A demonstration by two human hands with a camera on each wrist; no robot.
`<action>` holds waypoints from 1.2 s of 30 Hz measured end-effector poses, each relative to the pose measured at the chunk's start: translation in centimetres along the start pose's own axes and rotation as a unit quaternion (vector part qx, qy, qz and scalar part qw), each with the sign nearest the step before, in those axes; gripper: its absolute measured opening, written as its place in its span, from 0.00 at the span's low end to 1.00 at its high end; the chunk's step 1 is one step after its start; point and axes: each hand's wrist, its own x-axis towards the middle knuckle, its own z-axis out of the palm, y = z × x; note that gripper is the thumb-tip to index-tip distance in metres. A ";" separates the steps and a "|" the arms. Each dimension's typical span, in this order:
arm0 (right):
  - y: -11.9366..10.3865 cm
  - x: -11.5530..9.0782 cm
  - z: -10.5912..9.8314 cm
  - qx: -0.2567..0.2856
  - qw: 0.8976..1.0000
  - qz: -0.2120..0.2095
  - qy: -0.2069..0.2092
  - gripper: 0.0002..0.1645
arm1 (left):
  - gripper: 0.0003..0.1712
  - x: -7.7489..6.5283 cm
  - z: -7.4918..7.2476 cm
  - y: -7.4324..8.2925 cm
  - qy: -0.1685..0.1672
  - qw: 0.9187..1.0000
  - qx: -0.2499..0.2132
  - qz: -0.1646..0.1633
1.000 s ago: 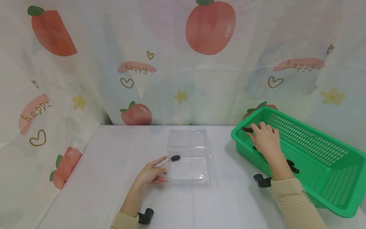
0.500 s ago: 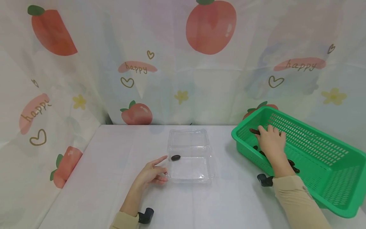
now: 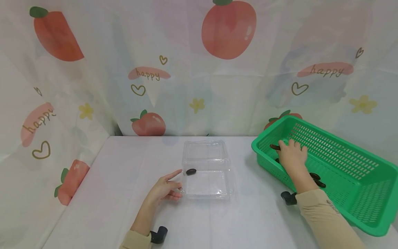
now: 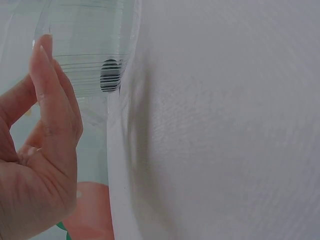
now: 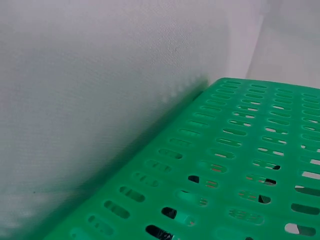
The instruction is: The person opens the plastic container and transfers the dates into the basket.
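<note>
In the head view, a clear hinged plastic box [image 3: 205,183] lies with its lid folded back. One dark brown oval piece, like a date [image 3: 191,172], sits near its left wall; the left wrist view shows the same date-like piece [image 4: 110,76] through ribbed plastic. My left hand [image 3: 166,188] touches the box's left side, index finger extended. My right hand [image 3: 292,155] reaches into the green basket [image 3: 342,211]. It pinches another dark elongated date-like piece [image 3: 275,147], which sticks out left of the fingertips. The right wrist view shows only the slotted basket wall [image 5: 240,140], hiding that hand.
More dark pieces [image 3: 318,180] lie in the basket beside the right forearm, and another shows partly under that hand. The basket stands slanted at the right of the white-covered table [image 3: 118,183]. A printed cloth [image 3: 230,97] hangs behind.
My right hand has dipped a little lower into the basket, after a slight shift right and back, with the dark piece at its fingertips. The left hand and box have stayed put.
</note>
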 end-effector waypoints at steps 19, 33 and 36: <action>0.0 0.1 0.1 0.012 1.000 -0.001 0.002 0.17 | 0.33 0.0 -0.1 -0.1 -0.005 1.000 -0.005 0.005; -5.7 -0.8 -1.1 0.075 0.975 -0.100 0.183 0.15 | 0.33 -0.1 -0.2 -0.1 -0.006 1.000 -0.005 0.004; -7.9 -1.2 -0.9 0.066 0.970 -0.138 0.188 0.17 | 0.33 -0.1 -0.2 0.0 -0.008 1.000 -0.005 0.005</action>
